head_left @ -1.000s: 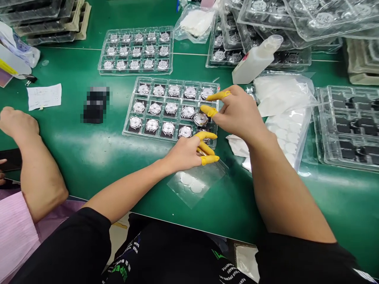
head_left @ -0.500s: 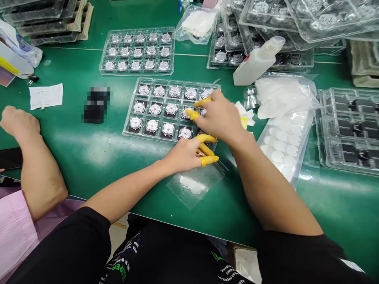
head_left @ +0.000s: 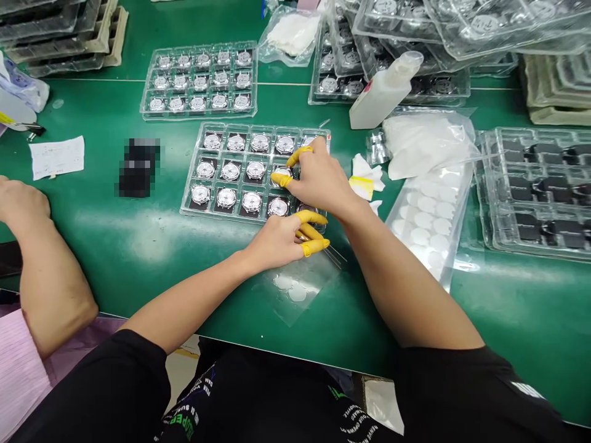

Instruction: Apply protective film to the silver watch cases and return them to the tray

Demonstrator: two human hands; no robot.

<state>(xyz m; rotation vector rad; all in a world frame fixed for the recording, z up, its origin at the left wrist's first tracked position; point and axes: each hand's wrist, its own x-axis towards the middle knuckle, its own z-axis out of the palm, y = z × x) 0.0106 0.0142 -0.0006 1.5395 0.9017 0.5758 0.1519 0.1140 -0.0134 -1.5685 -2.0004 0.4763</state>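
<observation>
My right hand [head_left: 318,178], with yellow finger cots, pinches a round silver watch case [head_left: 281,170] in the second row of a clear plastic tray [head_left: 258,126]. My left hand [head_left: 277,240] rests curled at the tray's near right corner, its yellow-capped fingers close together. Something thin glints between them, too small to name. Under those fingertips lies a clear sheet with round white pads [head_left: 295,292]. The hand hides part of the tray's right columns.
A second watch tray [head_left: 198,115] lies behind. To the right are crumpled tissue [head_left: 364,181], a white bottle [head_left: 385,92], a strip of white discs [head_left: 429,221] and a black-insert tray [head_left: 530,191]. A co-worker's forearm [head_left: 46,264] rests at the left.
My right hand has moved left across the tray onto the second-row watch, uncovering crumpled tissue behind it. My left hand stays in nearly the same place.
</observation>
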